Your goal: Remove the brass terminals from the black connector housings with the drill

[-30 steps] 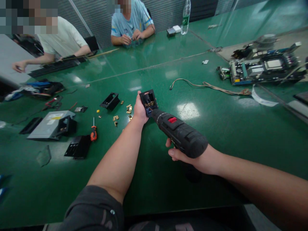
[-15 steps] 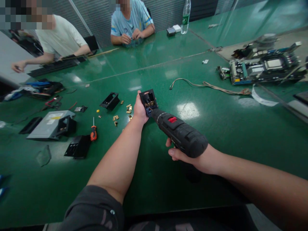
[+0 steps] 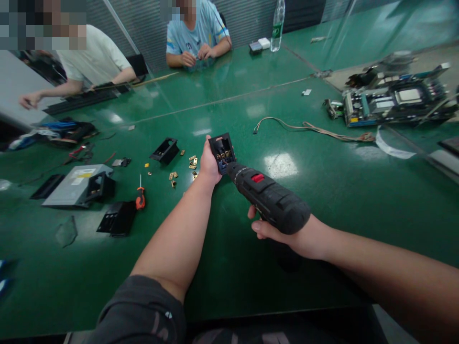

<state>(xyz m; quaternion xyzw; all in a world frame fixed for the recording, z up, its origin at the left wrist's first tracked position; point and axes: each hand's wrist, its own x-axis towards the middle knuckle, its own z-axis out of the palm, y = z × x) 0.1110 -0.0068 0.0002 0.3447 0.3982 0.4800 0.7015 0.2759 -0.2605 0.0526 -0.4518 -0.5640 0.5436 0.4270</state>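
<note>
My left hand (image 3: 210,165) is closed around a small black plastic housing (image 3: 216,142), its open side facing me. Brass-coloured terminal pieces (image 3: 224,155) show inside it. In my right hand (image 3: 283,234) is a black cordless drill (image 3: 274,198) with a red switch on top. The drill's nose points into the lower part of the housing; its bit and the exact contact point cannot be made out. Several loose brass pieces (image 3: 192,161) lie on the green table just left of my left hand, beside another black housing (image 3: 165,151).
An orange-handled screwdriver (image 3: 140,197), a silver metal box (image 3: 73,186) and a black part (image 3: 116,219) lie at left. Thin cables (image 3: 315,127) and circuit boards (image 3: 398,100) are at right. Two people sit across, near a water bottle (image 3: 277,28).
Almost nothing differs. The whole view has shifted very slightly; both hands keep the housing and the drill in the same position against each other.
</note>
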